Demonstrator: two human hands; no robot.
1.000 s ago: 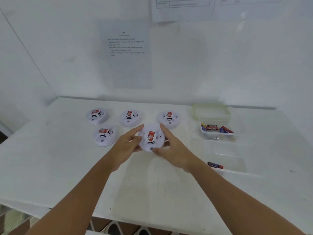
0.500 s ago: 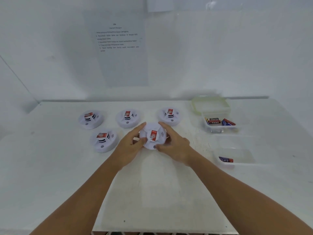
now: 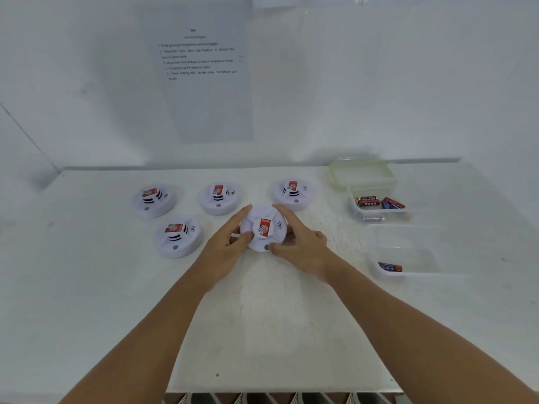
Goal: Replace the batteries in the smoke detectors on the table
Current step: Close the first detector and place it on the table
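Held between both hands near the middle of the white counter point(image 3: 87, 287): a round white plastic smoke detector with a red label point(image 3: 264, 228), tilted up toward the camera. Left hand point(image 3: 226, 252) curled round its left rim, thumb on the front face, index finger reaching over the top edge. Right hand point(image 3: 303, 246) curled round the right rim, fingertips at the upper edge and thumb near the lower edge.

Lying flat behind and to the left: four more round white smoke detectors with red labels, three in a back row point(image 3: 154, 199) point(image 3: 220, 196) point(image 3: 293, 192) and one in front at left point(image 3: 178, 234), just beside the left hand but apart from it.

At right, well apart from the hands: a clear plastic tub holding several red and blue batteries point(image 3: 379, 209), with a clear green-edged lid point(image 3: 361, 173) just behind it. Nearer the front edge, a second clear plastic tub point(image 3: 408, 258) with a single blue and red battery point(image 3: 390, 266) inside.

On the white wall behind, a printed paper sheet point(image 3: 201, 83), text too small to read.
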